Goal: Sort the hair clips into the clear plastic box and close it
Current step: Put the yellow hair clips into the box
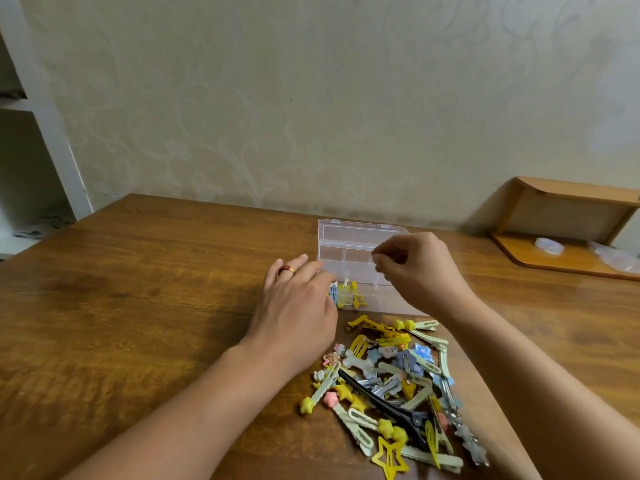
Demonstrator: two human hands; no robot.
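The clear plastic box (349,258) stands on the table with its lid (360,232) tipped back and open. A few yellow and blue clips (348,294) lie in its front left compartments. My left hand (298,303), with a ring on one finger, rests with straight fingers against the box's left side. My right hand (415,268) hovers over the box's right compartments, fingertips curled and pinched together, with no clip visible in them. A pile of several hair clips (394,382), yellow, pale green, blue and one long black one, lies just in front of the box.
The wooden table (138,306) ends at a patterned wall. A small wooden shelf (568,223) stands at the back right with a clear ring and plastic bags on its base. A white shelving unit (45,133) is at the far left.
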